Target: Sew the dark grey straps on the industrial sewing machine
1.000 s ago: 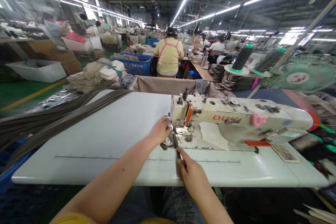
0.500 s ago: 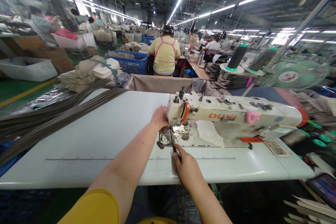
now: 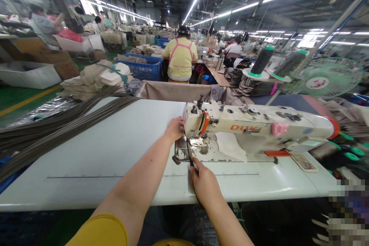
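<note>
My right hand [image 3: 205, 182] is closed on a narrow dark fabric strip [image 3: 189, 149] at the front of the sewing machine [image 3: 248, 127]. A small shiny metal piece shows between its thumb and fingers, too hidden to name. The strip runs from these fingers up to the presser foot area, over the metal needle plate [image 3: 197, 142]. My left hand [image 3: 174, 130] reaches to the left side of the machine head. Its fingertips are partly hidden there, and whether they grip the strip's far end cannot be seen.
Many long dark strips [image 3: 72, 123] lie over the table's left side. A pale cloth piece [image 3: 230, 146] rests on the machine bed. Thread cones [image 3: 261, 61] and a green fan [image 3: 319, 80] stand at right. A co-worker in yellow [image 3: 181, 57] sits ahead, beyond a fabric-lined bin [image 3: 173, 91].
My left hand has shifted slightly, with its fingers a little more raised beside the machine head. The right hand keeps nearly the same place on the strip. The view has tilted slightly.
</note>
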`<state>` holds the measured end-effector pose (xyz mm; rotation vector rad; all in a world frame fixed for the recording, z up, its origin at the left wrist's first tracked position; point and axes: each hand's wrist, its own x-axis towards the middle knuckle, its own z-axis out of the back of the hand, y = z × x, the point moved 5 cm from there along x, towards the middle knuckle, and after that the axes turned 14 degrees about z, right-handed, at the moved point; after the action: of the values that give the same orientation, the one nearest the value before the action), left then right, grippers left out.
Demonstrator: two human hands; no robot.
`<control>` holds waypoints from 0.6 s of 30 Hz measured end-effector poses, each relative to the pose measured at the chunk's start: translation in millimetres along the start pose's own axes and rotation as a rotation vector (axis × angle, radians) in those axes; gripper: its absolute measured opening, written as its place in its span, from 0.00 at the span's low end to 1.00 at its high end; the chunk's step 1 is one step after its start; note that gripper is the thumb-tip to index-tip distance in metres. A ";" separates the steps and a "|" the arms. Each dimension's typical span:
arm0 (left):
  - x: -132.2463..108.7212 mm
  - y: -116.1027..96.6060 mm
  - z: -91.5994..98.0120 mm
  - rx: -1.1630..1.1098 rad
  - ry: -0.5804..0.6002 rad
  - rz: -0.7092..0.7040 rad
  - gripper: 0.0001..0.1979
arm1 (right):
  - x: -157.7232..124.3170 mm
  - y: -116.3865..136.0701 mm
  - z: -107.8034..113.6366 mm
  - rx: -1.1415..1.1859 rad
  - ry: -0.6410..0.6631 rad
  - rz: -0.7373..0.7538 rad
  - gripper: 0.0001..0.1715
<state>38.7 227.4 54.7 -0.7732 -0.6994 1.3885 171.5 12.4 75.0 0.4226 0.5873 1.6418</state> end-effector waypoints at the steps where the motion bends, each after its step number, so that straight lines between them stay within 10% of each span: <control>1: -0.1 0.6 0.4 -0.028 -0.008 0.004 0.14 | 0.8 -0.5 -0.2 0.004 -0.004 -0.001 0.27; 9: -6.3 14.0 14.7 -0.325 -0.122 0.109 0.02 | 0.6 -6.6 4.0 0.069 -0.238 0.150 0.22; 18: -52.9 34.4 30.6 -0.834 -0.146 0.234 0.17 | -9.6 17.3 17.8 0.269 -0.427 0.369 0.13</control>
<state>-9.6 177.4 45.3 -1.4464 -1.3728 1.3568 169.5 3.7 100.1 1.1022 0.4206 1.7490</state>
